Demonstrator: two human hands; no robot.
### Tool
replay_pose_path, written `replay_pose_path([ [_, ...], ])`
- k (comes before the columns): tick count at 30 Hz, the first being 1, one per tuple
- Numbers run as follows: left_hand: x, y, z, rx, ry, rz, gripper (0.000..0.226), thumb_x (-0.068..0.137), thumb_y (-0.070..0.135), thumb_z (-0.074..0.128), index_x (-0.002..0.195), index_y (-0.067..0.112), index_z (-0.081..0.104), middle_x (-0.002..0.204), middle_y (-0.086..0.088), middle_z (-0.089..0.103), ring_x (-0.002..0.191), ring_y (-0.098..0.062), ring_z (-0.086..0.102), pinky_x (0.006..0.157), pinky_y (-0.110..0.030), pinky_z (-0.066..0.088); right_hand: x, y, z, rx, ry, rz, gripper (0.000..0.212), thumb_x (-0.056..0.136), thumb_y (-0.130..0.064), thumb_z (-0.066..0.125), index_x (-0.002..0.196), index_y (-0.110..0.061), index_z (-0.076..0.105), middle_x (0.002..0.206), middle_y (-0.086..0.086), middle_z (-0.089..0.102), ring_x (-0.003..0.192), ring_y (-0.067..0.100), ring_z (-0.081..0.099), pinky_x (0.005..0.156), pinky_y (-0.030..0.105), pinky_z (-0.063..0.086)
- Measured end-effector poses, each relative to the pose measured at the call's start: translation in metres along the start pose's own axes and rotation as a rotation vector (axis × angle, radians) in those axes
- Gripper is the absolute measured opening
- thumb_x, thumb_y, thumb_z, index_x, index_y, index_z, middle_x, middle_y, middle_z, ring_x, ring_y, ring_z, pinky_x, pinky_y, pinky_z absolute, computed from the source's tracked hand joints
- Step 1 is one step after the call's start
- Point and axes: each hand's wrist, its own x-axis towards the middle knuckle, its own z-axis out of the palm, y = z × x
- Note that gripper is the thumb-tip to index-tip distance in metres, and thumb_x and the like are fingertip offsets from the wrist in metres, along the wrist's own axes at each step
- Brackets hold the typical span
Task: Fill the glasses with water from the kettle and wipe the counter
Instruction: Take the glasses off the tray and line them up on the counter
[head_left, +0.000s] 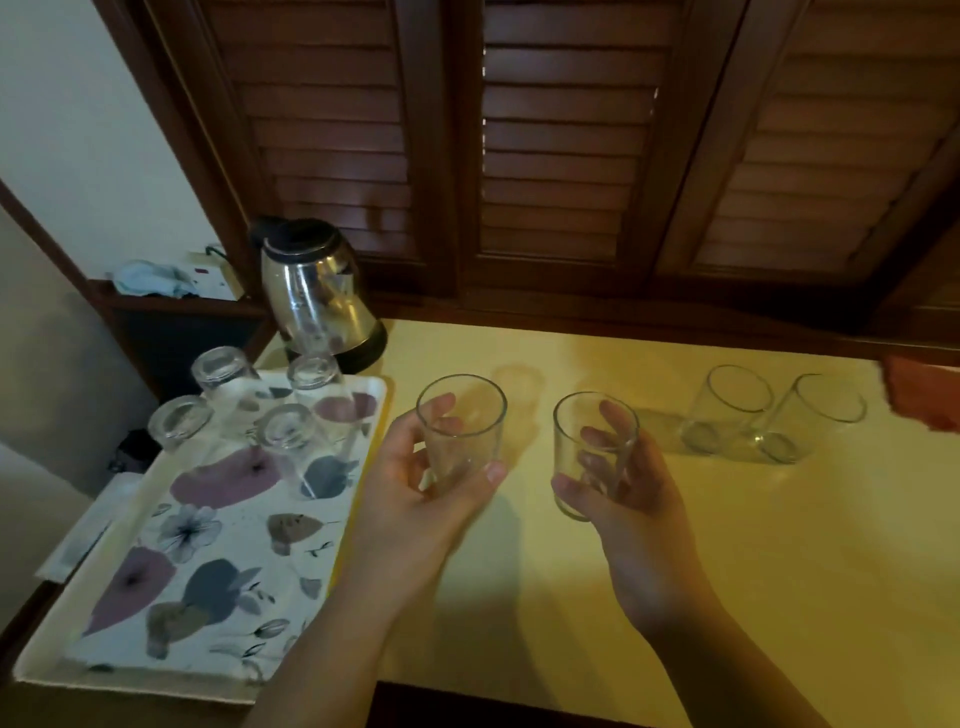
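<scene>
Each hand holds one empty glass, upright, above the yellow surface (727, 545). The left hand (426, 493) is wrapped round the left glass (460, 426), the right hand (623, 483) round the right glass (592, 452). The kettle (317, 296) stands at the surface's back left corner. Two more glasses (769, 415) stand near its right edge.

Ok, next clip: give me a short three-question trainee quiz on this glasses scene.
1. How many clear glasses stand upside down on the floral tray?
2. True or false: the steel electric kettle is being tipped over a glass.
3. What does each of the hands hold? A) a cloth B) an upright empty glass C) nothing

Key:
1. Four.
2. False; it stands behind the tray, untouched.
3. B: left hand holds one glass, right hand another. Two more upright glasses stand on the yellow counter.
</scene>
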Motion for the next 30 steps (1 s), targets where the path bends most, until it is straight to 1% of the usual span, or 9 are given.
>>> replay_pose_path([
  [3,0.013,-0.009,0.034,0.032,-0.014,0.005,0.063,0.078,0.028,0.092,0.129,0.049,0.061,0.122,0.032,0.066,0.114,0.006,0.065,0.083,-0.013,0.056,0.019,0.002,-0.025,-0.066,-0.004,-0.009,0.075,0.084,0.002,0.087,0.136,-0.048,0.066,0.129,-0.021,0.07,0.133,0.008,0.061,0.111,0.05,0.053],
  [6,0.026,-0.016,0.062,0.071,-0.014,0.007,0.063,0.078,0.028,0.093,0.128,0.049,0.06,0.122,0.029,0.067,0.115,0.012,0.061,0.085,-0.008,0.052,0.04,0.003,-0.044,-0.121,-0.02,-0.04,0.075,0.085,-0.003,0.088,0.139,-0.048,0.062,0.135,-0.022,0.066,0.136,-0.001,0.056,0.114,0.043,0.052],
  [11,0.051,-0.027,0.094,0.137,-0.007,-0.011,0.066,0.079,0.032,0.094,0.133,0.043,0.056,0.127,0.023,0.064,0.11,0.019,0.058,0.08,-0.003,0.049,0.074,0.009,-0.06,-0.215,-0.041,-0.107,0.076,0.084,-0.008,0.091,0.142,-0.041,0.057,0.141,-0.012,0.062,0.134,-0.002,0.057,0.114,0.039,0.053],
  [15,0.067,-0.037,0.107,0.193,0.02,-0.031,0.069,0.078,0.033,0.095,0.132,0.041,0.053,0.126,0.024,0.061,0.112,0.005,0.062,0.079,-0.003,0.05,0.097,0.017,-0.064,-0.314,-0.049,-0.168,0.074,0.083,-0.008,0.092,0.14,-0.033,0.053,0.137,-0.011,0.061,0.133,0.003,0.059,0.106,0.025,0.055],
  [18,0.077,-0.044,0.111,0.221,0.026,-0.043,0.07,0.078,0.031,0.095,0.132,0.039,0.051,0.126,0.022,0.061,0.113,0.003,0.061,0.078,-0.002,0.05,0.11,0.022,-0.067,-0.328,-0.047,-0.175,0.074,0.082,-0.007,0.092,0.138,-0.033,0.051,0.137,-0.008,0.061,0.132,0.006,0.059,0.098,0.013,0.054],
  [20,0.082,-0.048,0.114,0.217,0.024,-0.056,0.07,0.079,0.029,0.095,0.132,0.037,0.05,0.126,0.02,0.061,0.112,0.005,0.06,0.077,-0.001,0.049,0.116,0.024,-0.068,-0.317,-0.056,-0.165,0.074,0.083,-0.007,0.092,0.138,-0.034,0.05,0.138,-0.008,0.061,0.134,0.009,0.06,0.092,0.006,0.051],
  [24,0.093,-0.051,0.12,0.247,0.002,-0.065,0.07,0.08,0.031,0.094,0.134,0.036,0.05,0.126,0.023,0.059,0.108,0.012,0.058,0.077,-0.001,0.048,0.124,0.028,-0.071,-0.296,-0.073,-0.155,0.074,0.084,-0.006,0.091,0.139,-0.034,0.049,0.142,-0.005,0.06,0.138,0.013,0.057,0.087,0.001,0.047],
  [28,0.099,-0.055,0.123,0.247,-0.005,-0.08,0.068,0.08,0.028,0.093,0.132,0.036,0.05,0.124,0.022,0.061,0.1,0.023,0.059,0.078,-0.003,0.048,0.13,0.031,-0.073,-0.317,-0.058,-0.162,0.076,0.085,-0.008,0.091,0.139,-0.041,0.048,0.141,-0.011,0.06,0.14,0.007,0.056,0.092,0.002,0.046],
  [30,0.1,-0.057,0.125,0.258,-0.004,-0.081,0.068,0.08,0.029,0.093,0.132,0.037,0.05,0.124,0.022,0.061,0.101,0.024,0.058,0.079,-0.004,0.047,0.131,0.031,-0.075,-0.315,-0.057,-0.155,0.076,0.086,-0.007,0.09,0.139,-0.042,0.048,0.141,-0.012,0.06,0.14,0.004,0.054,0.093,0.001,0.045],
])
